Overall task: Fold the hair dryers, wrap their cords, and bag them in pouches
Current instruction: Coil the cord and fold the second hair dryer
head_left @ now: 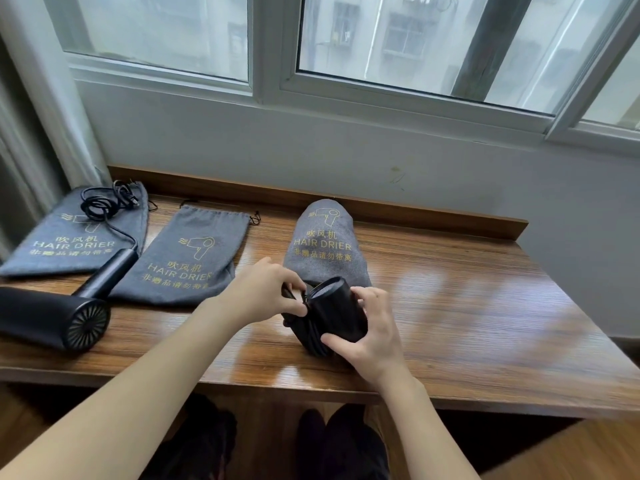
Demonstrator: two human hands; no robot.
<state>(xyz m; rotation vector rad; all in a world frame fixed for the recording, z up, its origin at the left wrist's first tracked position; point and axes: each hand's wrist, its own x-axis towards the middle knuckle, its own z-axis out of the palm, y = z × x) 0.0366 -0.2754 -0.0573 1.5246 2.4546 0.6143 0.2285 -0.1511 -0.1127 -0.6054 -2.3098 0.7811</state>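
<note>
A folded black hair dryer with its cord wound around it stands on the wooden table in front of me. My left hand pinches the cord at the dryer's left side. My right hand grips the dryer's barrel from the right and below. Just behind it a filled grey pouch with gold "HAIR DRIER" lettering lies bulging. A second black hair dryer lies unfolded at the left, its loose cord coiled on a flat grey pouch. Another flat pouch lies between.
A raised wooden lip runs along the table's back edge below a white wall and windows. A curtain hangs at the far left. My knees in dark trousers show under the table's front edge.
</note>
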